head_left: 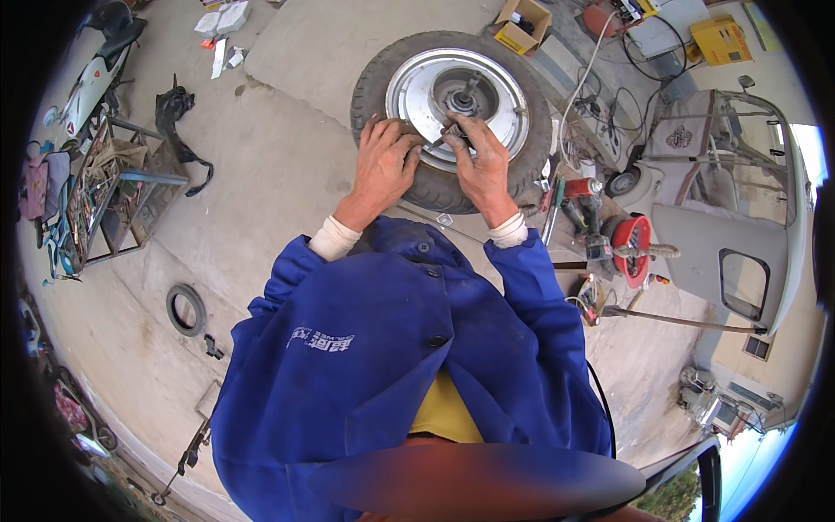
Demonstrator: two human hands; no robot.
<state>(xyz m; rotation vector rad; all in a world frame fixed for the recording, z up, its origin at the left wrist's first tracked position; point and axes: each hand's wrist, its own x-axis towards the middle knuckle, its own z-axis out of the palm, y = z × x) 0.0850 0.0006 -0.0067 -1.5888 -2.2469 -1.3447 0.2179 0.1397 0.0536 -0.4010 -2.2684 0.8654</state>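
Observation:
A wheel lies flat in front of me, its black tyre (374, 85) around a silver rim (416, 85). An axle (470, 86) stands up from the hub in the middle. My left hand (387, 161) rests over the near left part of the rim, fingers curled and pressed together at a small dark piece too hidden to name. Over the near part of the rim, close to the hub, my right hand (481, 163) pinches a small dark metal part (450, 133). The fingertips of both hands are a short gap apart.
Right of the wheel lie a red spray can (584, 187), a power tool (596, 235) and a red bowl (632, 248). A cardboard box (523, 24) stands beyond the tyre. To the left are a metal rack of tools (122, 191), a black bag (173, 109) and a small loose tyre (185, 310).

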